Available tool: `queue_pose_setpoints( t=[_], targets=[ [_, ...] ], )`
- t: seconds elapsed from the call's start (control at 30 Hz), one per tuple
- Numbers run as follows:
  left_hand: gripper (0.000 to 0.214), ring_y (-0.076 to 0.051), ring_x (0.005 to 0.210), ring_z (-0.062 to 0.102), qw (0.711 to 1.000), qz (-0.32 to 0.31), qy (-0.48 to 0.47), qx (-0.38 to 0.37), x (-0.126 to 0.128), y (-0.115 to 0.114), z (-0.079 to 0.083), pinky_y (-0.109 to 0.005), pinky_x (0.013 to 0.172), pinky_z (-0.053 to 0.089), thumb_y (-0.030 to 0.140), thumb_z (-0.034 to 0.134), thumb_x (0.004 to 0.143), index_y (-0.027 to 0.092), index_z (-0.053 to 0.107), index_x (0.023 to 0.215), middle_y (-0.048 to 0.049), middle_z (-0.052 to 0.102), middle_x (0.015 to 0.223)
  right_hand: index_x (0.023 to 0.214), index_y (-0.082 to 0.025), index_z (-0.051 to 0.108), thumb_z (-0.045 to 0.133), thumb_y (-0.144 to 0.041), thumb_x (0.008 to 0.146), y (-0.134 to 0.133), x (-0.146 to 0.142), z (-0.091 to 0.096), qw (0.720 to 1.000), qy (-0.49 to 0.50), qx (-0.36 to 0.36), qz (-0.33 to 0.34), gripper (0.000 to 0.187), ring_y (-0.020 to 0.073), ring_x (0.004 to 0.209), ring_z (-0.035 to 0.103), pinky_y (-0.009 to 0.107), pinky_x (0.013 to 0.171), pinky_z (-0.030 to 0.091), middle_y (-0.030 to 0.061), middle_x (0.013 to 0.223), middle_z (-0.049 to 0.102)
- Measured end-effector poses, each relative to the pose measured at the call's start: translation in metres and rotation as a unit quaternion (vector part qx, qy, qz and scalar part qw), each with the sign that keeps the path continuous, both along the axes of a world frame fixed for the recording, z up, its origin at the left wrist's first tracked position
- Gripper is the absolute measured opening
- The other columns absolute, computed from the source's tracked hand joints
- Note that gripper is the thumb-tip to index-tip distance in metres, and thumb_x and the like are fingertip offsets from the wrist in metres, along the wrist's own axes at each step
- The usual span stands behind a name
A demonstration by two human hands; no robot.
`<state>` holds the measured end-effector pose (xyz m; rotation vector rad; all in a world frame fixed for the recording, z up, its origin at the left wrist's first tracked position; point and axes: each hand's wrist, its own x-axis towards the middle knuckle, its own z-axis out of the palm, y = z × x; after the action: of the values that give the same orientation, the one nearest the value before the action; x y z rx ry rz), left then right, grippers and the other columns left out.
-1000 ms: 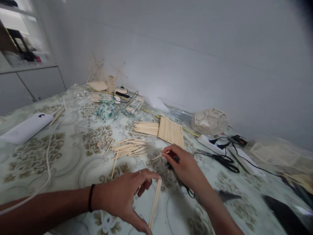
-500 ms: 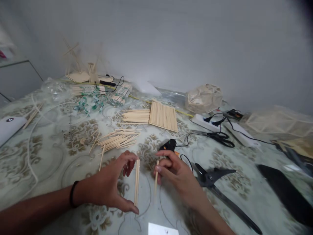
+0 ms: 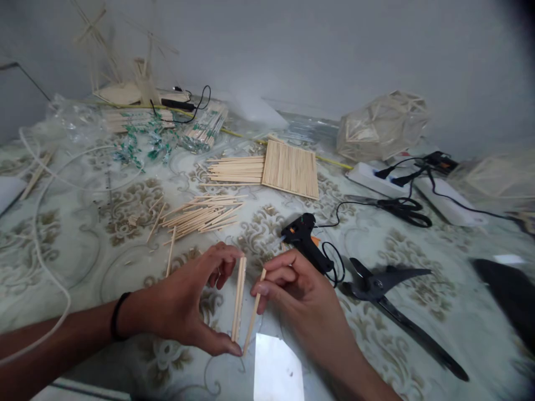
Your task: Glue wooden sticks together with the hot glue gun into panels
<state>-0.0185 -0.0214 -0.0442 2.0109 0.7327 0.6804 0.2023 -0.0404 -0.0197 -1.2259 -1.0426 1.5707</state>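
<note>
- Patterned cloth covers the bench (image 3: 83,262), which runs back to a plain grey wall; craft litter lies all across it.
- Far out from the left hand: a white cord (image 3: 37,245) loops over the cloth.
- Left hand (image 3: 184,301), black band at the wrist: grasping a short flat bundle of sticks (image 3: 239,298) lengthwise, thumb under the near end and fingertips on the far end, just off the cloth.
- Beyond the left hand: a loose pile of sticks (image 3: 204,214); further back, a finished stick panel (image 3: 292,169).
- Between the hands: a single stick (image 3: 254,309), slanted, its near end close against the bundle's near end and its far end leaning away. Touching or not, cannot tell.
- Right hand (image 3: 296,295): pinching that single stick near its far end, the other fingers curled in.
- Judged step: laying the single stick up alongside the bundle. Seating it would call for tipping the far end in parallel, ends level, with the left pinch held firm.
- Just beyond the right hand: a black glue gun (image 3: 307,239), lying on its side with the cord trailing.
- Right of the right hand: black shears (image 3: 388,292), lying flat.
- Well beyond the right hand, to its right: a white power strip (image 3: 370,178) and a bagged stick polyhedron (image 3: 382,125).
</note>
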Motion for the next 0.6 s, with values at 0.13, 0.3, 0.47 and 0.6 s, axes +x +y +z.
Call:
queue_pose_setpoints(
  t=[0.13,0.3,0.47,0.6],
  targets=[
    [0.101,-0.018,0.085,0.053,1.0,-0.009,-0.013,0.007,0.0009,-0.0003,0.0012,-0.034,0.077,0.051,0.046,0.093,0.067,0.032,0.032,0.146,-0.003,0.053,0.108,0.084,-0.024,0.057,0.088,-0.043,0.076,-0.0017,-0.0002,-0.0002,1.0,-0.007,-0.006,0.006,0.037,0.0149,0.052,0.067,0.027,0.058,0.055,-0.006,0.059,0.069],
    [0.097,-0.018,0.084,0.055,1.0,-0.018,-0.017,0.013,0.0015,-0.0002,0.0021,-0.033,0.075,0.053,0.047,0.092,0.069,0.03,0.035,0.145,-0.0035,0.055,0.109,0.084,-0.024,0.057,0.089,-0.041,0.075,-0.0031,-0.0019,0.0,1.0,0.005,-0.005,0.004,0.038,0.0142,0.051,0.065,0.026,0.057,0.054,-0.0069,0.056,0.068],
    [0.095,-0.018,0.081,0.055,0.999,-0.024,-0.024,0.016,0.0024,-0.0005,0.0017,-0.033,0.073,0.052,0.05,0.092,0.068,0.029,0.039,0.143,-0.0031,0.057,0.107,0.084,-0.023,0.058,0.09,-0.039,0.073,-0.0032,-0.0037,-0.001,1.0,0.014,-0.011,0.001,0.037,0.0139,0.051,0.065,0.025,0.057,0.053,-0.0065,0.056,0.068],
    [0.096,-0.017,0.081,0.055,0.999,-0.029,-0.02,0.014,0.0029,-0.0015,0.0016,-0.032,0.075,0.051,0.05,0.091,0.07,0.031,0.035,0.146,-0.0034,0.057,0.11,0.085,-0.023,0.058,0.092,-0.039,0.071,-0.0035,-0.0046,-0.0021,1.0,0.019,-0.014,0.0,0.039,0.0135,0.05,0.065,0.024,0.056,0.053,-0.0067,0.057,0.069]
  ],
)
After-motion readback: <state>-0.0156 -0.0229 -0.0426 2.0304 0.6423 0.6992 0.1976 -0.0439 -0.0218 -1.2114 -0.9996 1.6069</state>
